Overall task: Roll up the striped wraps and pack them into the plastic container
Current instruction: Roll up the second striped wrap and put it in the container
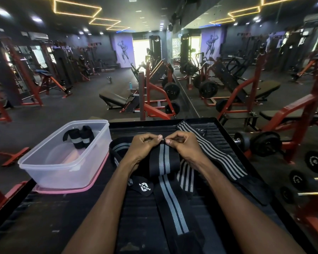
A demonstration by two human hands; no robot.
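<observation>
**Wrap end pinched at the middle of a gym tabletop**

A dim gym with red-framed machines, weight plates and yellow ceiling light strips spreads out behind a black ribbed tabletop close to the camera.

At the middle of that tabletop the left hand and right hand meet, fingertips almost touching. Each grip is clenched onto the far end of a black wrap with grey stripes: thumb and curled fingers pinch its top edge from either side. From the pinch the wrap runs toward the camera, its two grey stripes down the centre, and lies flat between the forearms.

Under and beside it lie more wraps. A second striped wrap, with several thin grey stripes, stretches from the far right of the tabletop down past the right wrist. Another black band with grey stripes shows just left of the left hand. By the left wrist a black patch carries a white logo with short lettering too small to read for sure.

To the left stands a clear plastic container, resting on a pink lid. Inside it, against the far wall, two rolled wraps stand side by side.

Dumbbells lie on the floor to the right.
</observation>
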